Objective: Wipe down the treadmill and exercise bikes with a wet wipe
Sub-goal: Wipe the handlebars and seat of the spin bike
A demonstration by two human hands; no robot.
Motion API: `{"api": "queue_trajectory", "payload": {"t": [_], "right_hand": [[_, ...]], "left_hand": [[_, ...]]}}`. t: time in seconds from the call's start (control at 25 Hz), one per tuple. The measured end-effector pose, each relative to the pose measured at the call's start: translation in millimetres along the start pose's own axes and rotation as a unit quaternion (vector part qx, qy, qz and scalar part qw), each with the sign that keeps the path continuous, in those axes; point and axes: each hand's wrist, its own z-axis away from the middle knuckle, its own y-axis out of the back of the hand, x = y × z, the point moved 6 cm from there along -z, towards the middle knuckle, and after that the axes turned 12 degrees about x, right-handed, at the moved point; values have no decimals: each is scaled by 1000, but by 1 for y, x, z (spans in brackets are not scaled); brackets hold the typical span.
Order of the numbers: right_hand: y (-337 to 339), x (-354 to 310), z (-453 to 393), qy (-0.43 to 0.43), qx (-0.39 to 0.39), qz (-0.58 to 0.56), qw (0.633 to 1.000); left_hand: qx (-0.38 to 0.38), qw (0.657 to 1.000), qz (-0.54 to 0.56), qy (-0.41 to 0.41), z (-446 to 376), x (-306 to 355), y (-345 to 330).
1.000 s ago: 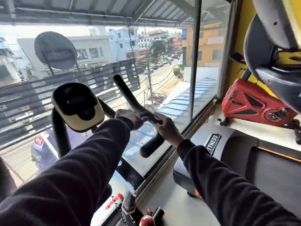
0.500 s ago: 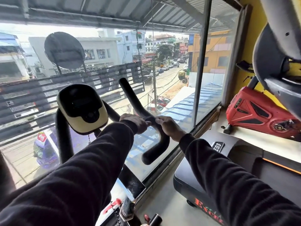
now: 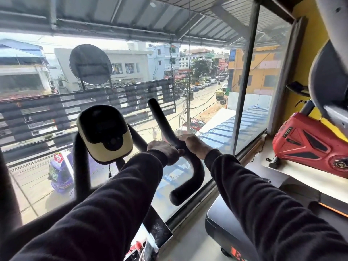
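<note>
An exercise bike stands in front of me with a black and cream console and a black padded right handlebar that curves up and back down. My left hand grips the bar near its middle bend. Just to its right, my right hand is curled round the same bar. No wipe shows; if one is there, the fingers hide it. The left handlebar rises at the console's left. A treadmill with a black deck lies low at the right.
A full-height glass window stands right behind the bike, with a street far below. A red exercise bike body sits on a raised ledge at the right. Grey equipment overhangs the upper right. Bare floor runs between bike and treadmill.
Both hands have stayed on the right handlebar, with my right hand sliding a little up the bar toward the left one. The view has shifted slightly right and down.
</note>
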Motion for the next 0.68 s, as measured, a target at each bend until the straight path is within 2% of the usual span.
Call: {"api": "queue_trajectory", "payload": {"t": [0.08, 0.2, 0.28, 0.36, 0.44, 0.48, 0.6, 0.64, 0.68], "right_hand": [[-1, -12, -5, 41, 6, 21, 999], [-9, -33, -8, 162, 56, 54, 984], [-10, -27, 1, 191, 29, 86, 977], [-1, -21, 11, 311, 34, 133, 941], [3, -21, 24, 443, 18, 171, 880], [1, -23, 23, 469, 2, 187, 863], [-7, -30, 21, 484, -16, 232, 844], [-5, -30, 22, 491, -9, 234, 839], [0, -29, 21, 483, 13, 211, 850]], "left_hand": [[18, 1000, 11, 3, 0, 0, 3], [56, 998, -2, -20, 0, 3, 7], [67, 997, -10, -29, 1, 4, 7], [72, 997, 3, -22, 1, 3, 7], [71, 997, 14, -9, 1, 1, 8], [68, 998, 16, -5, 1, 1, 9], [52, 999, 11, 5, 3, 2, 11], [49, 999, 8, 4, 5, 2, 11], [43, 999, 4, -3, 6, 3, 11]]}}
